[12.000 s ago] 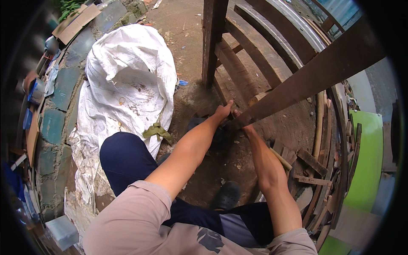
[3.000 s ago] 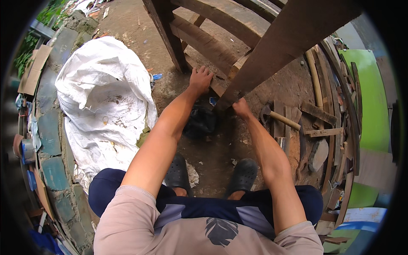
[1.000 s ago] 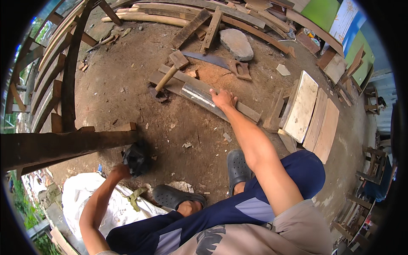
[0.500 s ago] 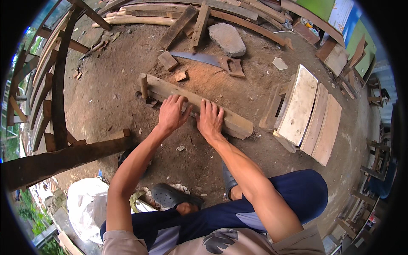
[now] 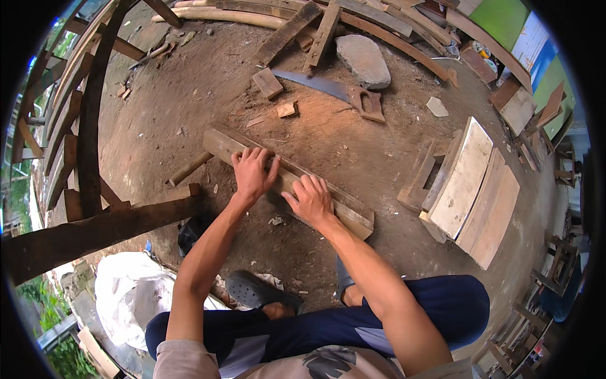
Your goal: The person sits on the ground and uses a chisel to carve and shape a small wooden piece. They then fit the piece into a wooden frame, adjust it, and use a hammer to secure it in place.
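A long, squared wooden beam [image 5: 287,179] lies slantwise in front of me, low over the dirt floor. From its left end a round wooden peg [image 5: 190,168] sticks out toward the lower left. My left hand [image 5: 251,175] grips the beam left of its middle, fingers bent over the far edge. Farther right, my right hand [image 5: 313,198] holds it the same way, thumb on the near side. The underside of the beam is hidden. Beyond it lie a handsaw [image 5: 322,88] with a wooden handle, and small wood offcuts [image 5: 267,83].
A flat grey stone [image 5: 363,61] and several planks [image 5: 290,31] lie at the back. To the right stands a low slatted wooden stool [image 5: 461,180]. A dark timber frame [image 5: 95,120] rises at left, with a white sack [image 5: 132,297] near my feet.
The beam has rolled toward me under both hands. Its peg stood up before and now points to the lower left. The view has shifted slightly.
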The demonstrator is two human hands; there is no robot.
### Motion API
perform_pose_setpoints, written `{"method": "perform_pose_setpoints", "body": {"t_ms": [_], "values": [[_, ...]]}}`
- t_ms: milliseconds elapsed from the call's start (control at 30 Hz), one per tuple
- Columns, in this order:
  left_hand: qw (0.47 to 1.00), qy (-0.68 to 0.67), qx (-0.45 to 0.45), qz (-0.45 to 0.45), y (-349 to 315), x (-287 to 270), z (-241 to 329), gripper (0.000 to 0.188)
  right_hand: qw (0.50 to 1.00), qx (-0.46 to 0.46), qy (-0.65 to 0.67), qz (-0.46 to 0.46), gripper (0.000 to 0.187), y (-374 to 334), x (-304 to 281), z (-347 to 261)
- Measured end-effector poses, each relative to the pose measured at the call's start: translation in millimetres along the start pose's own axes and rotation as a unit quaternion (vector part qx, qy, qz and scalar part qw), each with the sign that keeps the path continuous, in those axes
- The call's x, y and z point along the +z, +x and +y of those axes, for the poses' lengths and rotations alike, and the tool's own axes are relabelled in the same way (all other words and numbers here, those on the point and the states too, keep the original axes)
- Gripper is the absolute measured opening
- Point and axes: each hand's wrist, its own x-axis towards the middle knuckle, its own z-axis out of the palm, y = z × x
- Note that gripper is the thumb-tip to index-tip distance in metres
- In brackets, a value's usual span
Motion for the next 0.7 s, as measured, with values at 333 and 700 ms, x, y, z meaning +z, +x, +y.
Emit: {"method": "perform_pose_setpoints", "body": {"t_ms": [333,700], "values": [[0.999,-0.01,-0.014,-0.037,116,75,-19,0.064,0.999,0.018,0.011,-0.029,0.026,-4,5,-12],[0.946,-0.11,-0.063,-0.297,108,40,-9,0.058,0.998,0.054,-0.009,-0.036,0.028,-10,1,-11]]}}
